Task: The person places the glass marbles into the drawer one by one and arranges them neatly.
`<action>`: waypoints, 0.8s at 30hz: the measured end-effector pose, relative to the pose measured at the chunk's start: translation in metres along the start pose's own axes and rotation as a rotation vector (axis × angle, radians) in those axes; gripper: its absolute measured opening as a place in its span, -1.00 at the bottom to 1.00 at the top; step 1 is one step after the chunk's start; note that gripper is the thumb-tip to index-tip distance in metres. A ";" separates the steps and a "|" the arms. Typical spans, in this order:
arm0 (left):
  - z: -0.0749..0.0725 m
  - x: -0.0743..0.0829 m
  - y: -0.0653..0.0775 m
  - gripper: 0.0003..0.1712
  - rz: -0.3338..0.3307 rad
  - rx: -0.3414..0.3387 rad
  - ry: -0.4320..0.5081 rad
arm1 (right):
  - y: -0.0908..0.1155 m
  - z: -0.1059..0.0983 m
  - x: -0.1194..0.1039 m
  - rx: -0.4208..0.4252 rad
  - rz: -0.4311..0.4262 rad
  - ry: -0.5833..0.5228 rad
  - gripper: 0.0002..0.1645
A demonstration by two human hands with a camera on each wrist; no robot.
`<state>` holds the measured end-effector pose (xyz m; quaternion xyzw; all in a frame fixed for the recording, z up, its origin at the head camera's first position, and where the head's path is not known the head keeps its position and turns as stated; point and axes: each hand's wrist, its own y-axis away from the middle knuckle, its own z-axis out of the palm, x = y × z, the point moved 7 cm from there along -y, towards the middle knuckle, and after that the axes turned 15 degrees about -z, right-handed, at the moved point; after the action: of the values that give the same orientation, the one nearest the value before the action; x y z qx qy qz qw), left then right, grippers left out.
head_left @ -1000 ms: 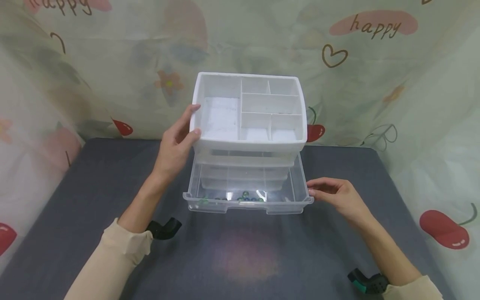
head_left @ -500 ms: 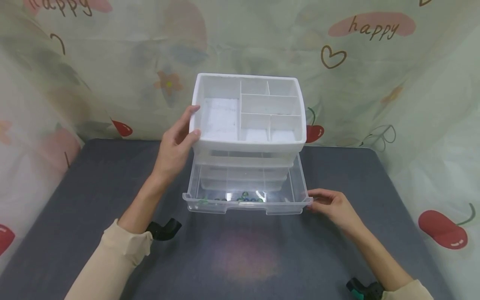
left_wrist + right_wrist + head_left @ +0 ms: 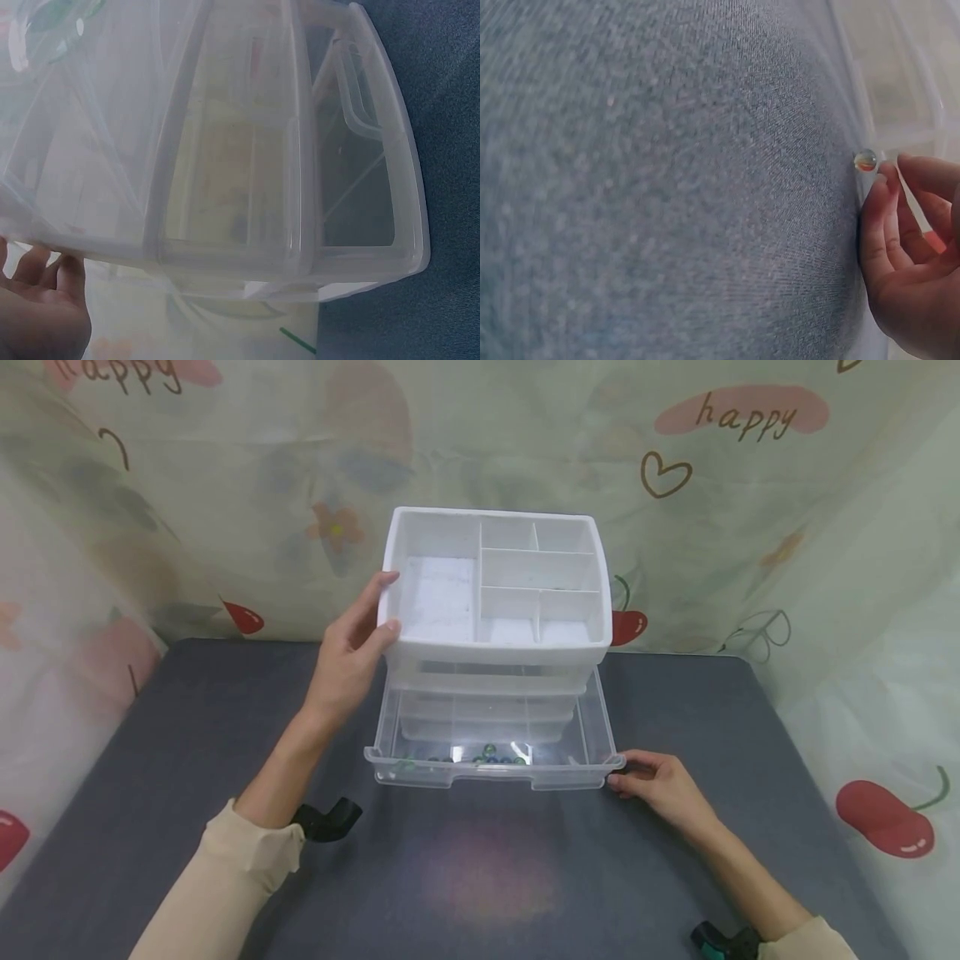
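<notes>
A white and clear plastic drawer organizer (image 3: 498,653) stands tilted-looking at the middle of the table, its bottom clear drawer (image 3: 558,768) pulled out. Several green and blue glass marbles (image 3: 490,750) lie inside that drawer. My left hand (image 3: 347,647) grips the organizer's top left side, thumb over the rim. At the drawer's front right corner is my right hand (image 3: 667,785), low over the table with finger and thumb parted. The right wrist view shows one marble (image 3: 865,160) by the drawer, just beyond the right fingertips (image 3: 883,181).
The organizer's top tray (image 3: 442,597) has several compartments. A dark grey cloth covers the table (image 3: 255,718). Behind hangs a printed curtain (image 3: 495,435), with more of it at both sides. Black devices (image 3: 327,820) are worn on both wrists.
My right hand has moved down and slightly left, from beside the drawer's right wall to its front corner. The left hand keeps its grip; the organizer and drawer stay put.
</notes>
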<state>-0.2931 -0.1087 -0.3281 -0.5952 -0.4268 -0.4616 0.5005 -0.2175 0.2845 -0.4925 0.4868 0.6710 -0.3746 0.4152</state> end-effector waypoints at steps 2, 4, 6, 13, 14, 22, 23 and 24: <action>0.000 0.000 0.000 -0.41 0.001 0.004 0.001 | 0.000 0.000 0.003 -0.006 0.006 0.025 -0.59; 0.000 0.000 0.000 -0.41 0.003 0.007 0.003 | 0.000 0.000 0.005 -0.018 0.009 0.043 -0.58; 0.000 0.000 0.000 -0.41 0.005 0.007 0.005 | 0.000 0.001 0.007 -0.039 0.003 0.070 -0.55; 0.001 0.000 -0.001 -0.41 0.021 0.000 0.015 | -0.004 0.003 0.009 -0.075 -0.046 0.237 -0.56; 0.001 0.000 -0.001 -0.41 0.022 0.000 0.018 | -0.005 0.004 0.008 -0.069 -0.056 0.259 -0.60; 0.001 0.000 0.000 -0.41 0.026 0.003 0.013 | -0.008 0.005 0.005 -0.034 -0.126 0.369 -0.84; 0.001 -0.001 0.000 -0.40 0.027 0.001 0.015 | -0.007 0.005 0.005 -0.034 -0.130 0.379 -0.85; 0.001 -0.001 0.000 -0.40 0.029 -0.001 0.017 | -0.007 0.005 0.005 -0.033 -0.131 0.386 -0.86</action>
<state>-0.2931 -0.1081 -0.3289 -0.5977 -0.4137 -0.4596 0.5102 -0.2244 0.2798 -0.4988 0.4980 0.7745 -0.2894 0.2616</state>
